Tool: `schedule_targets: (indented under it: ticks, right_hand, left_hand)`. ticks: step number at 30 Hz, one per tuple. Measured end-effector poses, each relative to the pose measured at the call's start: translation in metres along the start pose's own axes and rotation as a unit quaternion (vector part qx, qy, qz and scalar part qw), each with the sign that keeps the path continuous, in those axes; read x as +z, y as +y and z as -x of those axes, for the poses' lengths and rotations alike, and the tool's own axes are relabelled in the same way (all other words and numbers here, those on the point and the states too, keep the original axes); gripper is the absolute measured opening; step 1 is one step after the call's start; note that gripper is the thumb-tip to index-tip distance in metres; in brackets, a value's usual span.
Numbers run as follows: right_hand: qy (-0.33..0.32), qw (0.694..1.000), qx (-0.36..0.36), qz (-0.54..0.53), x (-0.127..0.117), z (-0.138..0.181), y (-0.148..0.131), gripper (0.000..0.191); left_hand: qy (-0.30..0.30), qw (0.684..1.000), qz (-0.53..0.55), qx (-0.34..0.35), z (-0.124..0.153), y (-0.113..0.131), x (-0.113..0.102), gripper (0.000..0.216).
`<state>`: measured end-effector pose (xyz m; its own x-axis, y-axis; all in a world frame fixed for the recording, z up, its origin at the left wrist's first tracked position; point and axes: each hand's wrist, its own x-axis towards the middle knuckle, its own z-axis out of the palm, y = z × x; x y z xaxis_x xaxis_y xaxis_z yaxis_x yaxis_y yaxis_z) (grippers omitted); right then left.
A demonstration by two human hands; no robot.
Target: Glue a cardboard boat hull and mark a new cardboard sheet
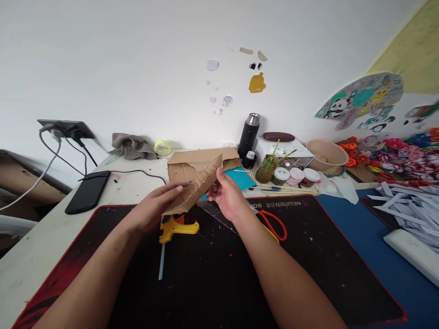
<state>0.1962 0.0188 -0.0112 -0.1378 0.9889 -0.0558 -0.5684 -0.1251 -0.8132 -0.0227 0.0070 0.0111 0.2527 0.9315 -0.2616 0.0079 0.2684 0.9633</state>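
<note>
Both hands clamp one cardboard piece (195, 187), held just above the black mat (212, 274): left hand (156, 208) under its lower end, right hand (226, 194) at its side. Risk: thin card may crease under a tight grip. Yellow glue gun (176, 228) lies on the mat below; red scissors (272, 224) right of it. Cluttered surface (37, 256), white wall (137, 68).

Two hands (154, 205) (226, 194), one glue gun (176, 228), one scissors (272, 224), three paint jars (295, 175).

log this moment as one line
left hand: holds cardboard piece | right hand: holds same piece | below: glue gun on mat | scissors right
</note>
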Motion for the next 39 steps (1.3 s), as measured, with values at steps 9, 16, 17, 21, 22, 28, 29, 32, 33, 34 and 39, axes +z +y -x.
schedule_targets:
  ticks: [9, 16, 17, 21, 22, 28, 29, 32, 33, 34, 39]
  right_hand:
    - [-0.003, 0.994, -0.004, 0.109, -0.002, -0.002, 0.014, 0.066]
    - [-0.026, 0.945, -0.067, 0.32, 0.0, 0.001, 0.037, 0.039]
    - [-0.026, 0.934, -0.079, 0.347, 0.0, 0.002, 0.038, 0.034]
    - [-0.024, 0.896, -0.114, 0.428, 0.003, 0.007, 0.037, 0.027]
    - [-0.023, 0.888, -0.12, 0.442, 0.004, 0.008, 0.036, 0.026]
    - [0.016, 0.816, -0.159, 0.555, 0.013, 0.014, 0.028, 0.021]
    - [0.021, 0.805, -0.16, 0.571, 0.014, 0.015, 0.027, 0.022]
    - [0.026, 0.779, -0.157, 0.607, 0.015, 0.015, 0.026, 0.024]
    - [0.026, 0.771, -0.155, 0.617, 0.015, 0.015, 0.026, 0.025]
    - [0.028, 0.764, -0.153, 0.626, 0.016, 0.015, 0.026, 0.025]
    - [0.031, 0.733, -0.135, 0.666, 0.018, 0.015, 0.028, 0.025]
  left_hand:
    - [0.097, 0.993, 0.0, 0.069, -0.008, -0.009, 0.008, 0.054]
    - [0.239, 0.929, -0.212, 0.188, -0.009, -0.016, 0.01, 0.036]
    - [0.238, 0.924, -0.232, 0.19, -0.008, -0.016, 0.012, 0.034]
    - [0.238, 0.91, -0.279, 0.192, -0.003, -0.015, 0.02, 0.03]
    - [0.239, 0.907, -0.286, 0.194, -0.002, -0.014, 0.022, 0.029]
    - [0.214, 0.905, -0.31, 0.2, 0.003, -0.014, 0.033, 0.029]
    - [0.208, 0.904, -0.313, 0.201, 0.003, -0.015, 0.034, 0.029]
    - [0.2, 0.904, -0.322, 0.2, 0.004, -0.016, 0.038, 0.029]
    - [0.2, 0.904, -0.323, 0.198, 0.005, -0.017, 0.039, 0.03]
    - [0.199, 0.904, -0.323, 0.196, 0.004, -0.017, 0.04, 0.031]
    - [0.198, 0.91, -0.312, 0.187, 0.003, -0.018, 0.04, 0.037]
